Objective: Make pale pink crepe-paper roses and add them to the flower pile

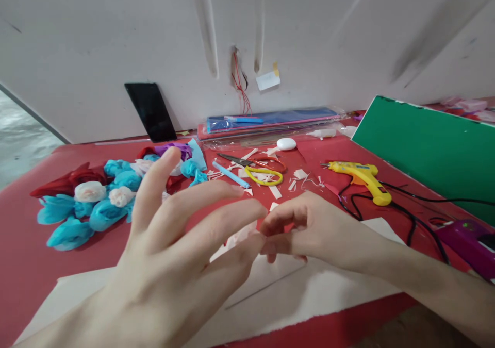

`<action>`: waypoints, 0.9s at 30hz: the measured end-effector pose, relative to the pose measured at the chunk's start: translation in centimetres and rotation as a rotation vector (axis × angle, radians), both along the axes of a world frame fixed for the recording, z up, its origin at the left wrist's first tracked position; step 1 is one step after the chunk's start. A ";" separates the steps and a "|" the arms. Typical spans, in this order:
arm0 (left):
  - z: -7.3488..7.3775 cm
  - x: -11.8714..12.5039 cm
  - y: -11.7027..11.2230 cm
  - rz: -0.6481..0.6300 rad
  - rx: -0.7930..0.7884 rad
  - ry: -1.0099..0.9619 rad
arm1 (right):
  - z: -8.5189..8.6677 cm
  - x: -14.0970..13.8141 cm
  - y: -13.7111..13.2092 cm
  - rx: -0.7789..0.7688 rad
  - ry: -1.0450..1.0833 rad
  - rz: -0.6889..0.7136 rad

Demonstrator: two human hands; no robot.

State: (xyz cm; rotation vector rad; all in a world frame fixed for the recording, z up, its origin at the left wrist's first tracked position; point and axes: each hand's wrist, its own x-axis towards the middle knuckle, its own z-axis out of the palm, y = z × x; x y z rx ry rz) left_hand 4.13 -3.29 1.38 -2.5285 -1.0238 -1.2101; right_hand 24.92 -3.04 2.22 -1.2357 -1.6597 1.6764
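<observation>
Pale pink piece of thin, crumpled paper (pixel 238 237): in the head view, we are seeing it above the flat cream-coloured sheet (pixel 286 312), showing partly between the thumb and fingers of the left hand (pixel 170 260). We are judging it to be very light, soft and easily creased or torn, with little tendency to slip against dry skin. We are therefore recommending a gentle fingertip pinch at an edge and advising against pressing the folds.

Pose: the left hand is presenting its back to us, the outermost finger pointing upward, the others extending rightward, the thumb lying lowest. The right hand (pixel 319 229) is facing it from the right, its fingers curling inward.

Grip: the right hand is forming a narrow pinch; the left hand's outer fingers are spreading wide. Both hands' fingertips are meeting or nearly meeting beside the paper. Because fingers are hiding the contact, we cannot tell whether either hand is holding it.
</observation>
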 end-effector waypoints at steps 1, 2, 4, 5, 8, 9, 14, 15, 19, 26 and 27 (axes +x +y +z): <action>0.0 0.0 0.1 -0.001 0.015 0.000 | 0.0 0.0 0.0 -0.011 0.007 0.013; 0.1 0.1 0.1 -0.002 0.039 0.003 | 0.1 0.0 0.0 -0.017 0.020 0.031; 0.1 0.2 0.1 -0.006 0.115 0.024 | 0.2 0.1 -0.1 -0.017 0.043 0.071; 0.1 0.2 0.1 -0.012 0.164 0.051 | 0.3 0.1 -0.1 -0.014 0.049 0.088; 0.1 0.1 0.1 -0.030 0.265 0.131 | 0.4 0.3 -0.2 0.024 0.031 0.119; 0.2 0.0 0.1 -0.036 0.271 0.140 | 0.4 0.3 -0.2 0.046 0.022 0.123; 0.7 0.5 0.5 -0.030 0.147 0.047 | -0.4 0.1 -0.3 0.561 -0.056 0.056; 0.8 0.5 0.5 -0.032 0.070 0.001 | -0.7 0.1 -0.3 0.767 -0.071 0.025; 1.1 0.3 0.5 -0.085 -0.370 -0.187 | -1.8 0.3 0.0 1.363 -0.021 -0.118; 1.8 0.9 0.5 -0.398 -1.176 -0.485 | -1.4 1.2 0.0 1.545 -0.111 -0.085; 1.8 1.1 0.4 -0.441 -1.224 -0.542 | -1.3 1.3 -0.1 1.553 -0.135 -0.074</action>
